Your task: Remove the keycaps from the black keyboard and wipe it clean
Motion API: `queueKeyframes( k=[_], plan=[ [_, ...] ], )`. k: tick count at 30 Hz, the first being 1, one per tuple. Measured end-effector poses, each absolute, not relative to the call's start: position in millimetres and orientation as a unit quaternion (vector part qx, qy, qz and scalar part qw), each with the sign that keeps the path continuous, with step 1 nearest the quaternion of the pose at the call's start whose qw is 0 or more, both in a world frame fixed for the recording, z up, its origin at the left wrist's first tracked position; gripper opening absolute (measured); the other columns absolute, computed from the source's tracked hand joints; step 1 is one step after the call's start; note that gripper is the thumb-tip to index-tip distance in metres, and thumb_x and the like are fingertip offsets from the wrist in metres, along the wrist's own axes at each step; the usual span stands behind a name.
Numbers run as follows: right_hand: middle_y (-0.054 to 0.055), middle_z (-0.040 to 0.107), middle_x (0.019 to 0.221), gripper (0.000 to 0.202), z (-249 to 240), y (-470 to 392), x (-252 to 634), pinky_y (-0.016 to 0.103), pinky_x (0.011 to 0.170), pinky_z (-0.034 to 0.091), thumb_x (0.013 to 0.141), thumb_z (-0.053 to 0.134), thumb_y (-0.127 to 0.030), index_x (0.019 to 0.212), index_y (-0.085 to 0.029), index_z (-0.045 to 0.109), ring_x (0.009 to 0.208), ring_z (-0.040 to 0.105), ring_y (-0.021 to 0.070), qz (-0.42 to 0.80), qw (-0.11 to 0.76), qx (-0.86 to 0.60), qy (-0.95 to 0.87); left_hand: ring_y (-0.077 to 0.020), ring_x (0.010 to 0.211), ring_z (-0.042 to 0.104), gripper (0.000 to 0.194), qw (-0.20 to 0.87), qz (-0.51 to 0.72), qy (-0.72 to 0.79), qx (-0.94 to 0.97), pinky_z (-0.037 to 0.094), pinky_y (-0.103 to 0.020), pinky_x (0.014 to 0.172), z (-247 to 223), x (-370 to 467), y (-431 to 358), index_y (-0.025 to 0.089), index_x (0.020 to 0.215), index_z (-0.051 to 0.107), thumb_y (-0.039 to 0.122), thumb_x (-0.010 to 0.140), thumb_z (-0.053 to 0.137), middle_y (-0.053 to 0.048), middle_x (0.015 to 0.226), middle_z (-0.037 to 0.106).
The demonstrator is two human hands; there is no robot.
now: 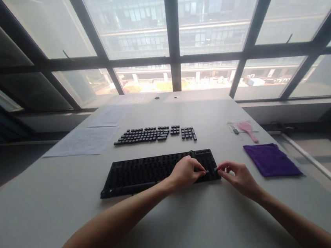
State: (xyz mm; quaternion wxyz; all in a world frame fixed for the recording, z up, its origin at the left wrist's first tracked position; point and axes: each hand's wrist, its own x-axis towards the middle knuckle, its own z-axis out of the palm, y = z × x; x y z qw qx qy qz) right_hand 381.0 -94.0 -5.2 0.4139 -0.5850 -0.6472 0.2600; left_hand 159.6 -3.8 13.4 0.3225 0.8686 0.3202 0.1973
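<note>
A black keyboard lies at a slant on the white table, its key field looking dark and stripped of keycaps. Over its right end, my left hand pinches a small dark keycap between thumb and fingertips. My right hand is at the keyboard's right edge, thumb and forefinger closed on another small dark piece that looks like a keycap. Behind the keyboard, loose black keycaps are laid out in keyboard order, with smaller groups of keycaps on their right.
To the right lies a folded purple cloth. Beyond it are a pink brush-like tool and a clear plastic bag with a small dark item. Paper sheets cover part of the left side. Windows stand past the white table's far edge.
</note>
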Motion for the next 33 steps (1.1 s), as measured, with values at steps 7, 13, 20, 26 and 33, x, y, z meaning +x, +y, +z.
queueKeyframes(
  k=[7,13,20,26,33],
  plan=[
    [0.004,0.075,0.083,0.016,-10.5,-93.4,374.8,0.032,0.071,0.055,0.085,0.068,-0.034,0.089,-0.02,0.073,0.078,0.069,0.0213,0.32,0.439,-0.567,-0.619,-0.019,0.084,0.063,0.009,0.275,0.201,0.302,0.89,0.048,-0.032,0.086,13.0,160.3,-10.0,0.025,0.085,0.08,0.027,0.082,0.072,-0.001,0.085,0.076],
    [0.005,0.074,0.088,0.014,-13.2,-94.2,374.5,0.033,0.073,0.056,0.086,0.066,-0.032,0.09,-0.02,0.072,0.083,0.069,0.0221,0.302,0.442,-0.546,-0.644,-0.0197,0.086,0.056,0.008,0.198,0.214,0.27,0.918,0.048,-0.029,0.072,13.1,160.6,-21.7,0.024,0.082,0.078,0.02,0.082,0.071,-0.002,0.088,0.074],
    [0.007,0.072,0.094,0.01,-16.4,-94.0,376.5,0.038,0.082,0.055,0.09,0.062,-0.026,0.093,-0.023,0.071,0.089,0.068,0.0231,0.214,0.43,-0.502,-0.719,-0.0197,0.086,0.053,0.018,0.102,0.2,0.238,0.945,0.048,-0.031,0.073,10.3,160.8,-29.7,0.021,0.077,0.073,0.021,0.091,0.061,-0.006,0.089,0.068],
    [0.006,0.071,0.094,0.015,-11.4,-93.1,376.5,0.037,0.079,0.052,0.094,0.057,-0.019,0.087,-0.024,0.07,0.086,0.065,0.0215,0.103,0.355,-0.476,-0.798,-0.0193,0.086,0.052,0.02,0.079,0.195,0.222,0.952,0.047,-0.03,0.074,13.3,160.8,-31.5,0.019,0.079,0.07,0.021,0.094,0.056,-0.006,0.09,0.065],
    [0.005,0.071,0.095,0.017,-7.3,-93.4,375.6,0.039,0.081,0.047,0.095,0.056,-0.019,0.082,-0.023,0.067,0.089,0.062,0.0214,0.041,0.287,-0.485,-0.825,-0.0201,0.087,0.05,0.024,0.035,0.166,0.213,0.962,0.046,-0.032,0.077,11.8,162.0,-33.1,0.017,0.077,0.065,0.02,0.096,0.051,-0.007,0.089,0.061]
  ],
)
